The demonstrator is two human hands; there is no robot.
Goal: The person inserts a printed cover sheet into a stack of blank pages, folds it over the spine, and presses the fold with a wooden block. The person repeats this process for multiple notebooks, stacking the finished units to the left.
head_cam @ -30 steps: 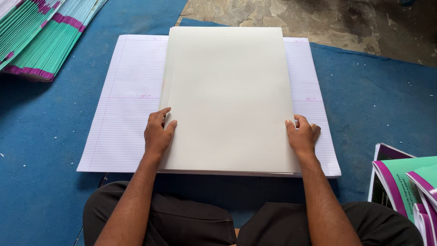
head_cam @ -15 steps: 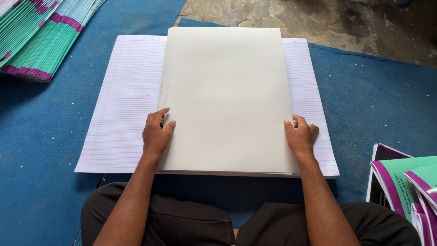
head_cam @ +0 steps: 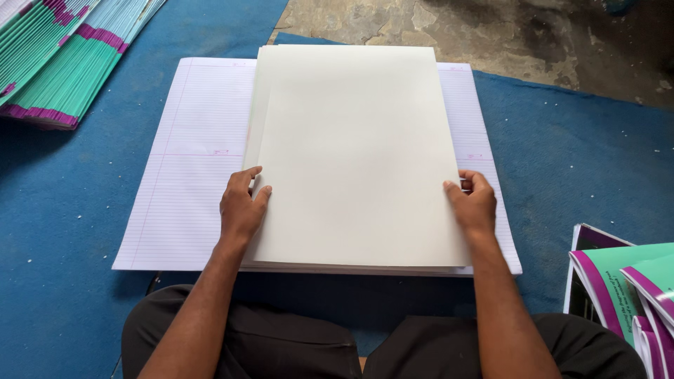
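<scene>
Lined sheets (head_cam: pixel 189 168) under cream stack (head_cam: pixel 351 154)

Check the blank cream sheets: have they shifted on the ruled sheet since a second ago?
No. The cream stack keeps the same overlap with the ruled sheet beneath, and the left hand and right hand grip the same side edges.

hands: 2 (left hand (head_cam: pixel 240 208), right hand (head_cam: pixel 474 205)) | cream sheet stack (head_cam: pixel 354 151): 1 | ruled paper sheet (head_cam: pixel 189 168): 1 | blue mat (head_cam: pixel 583 161): 1 | green-magenta booklet piles: 2 (far-left corner pile (head_cam: pixel 53 60), near-right edge pile (head_cam: pixel 625 288))
</scene>
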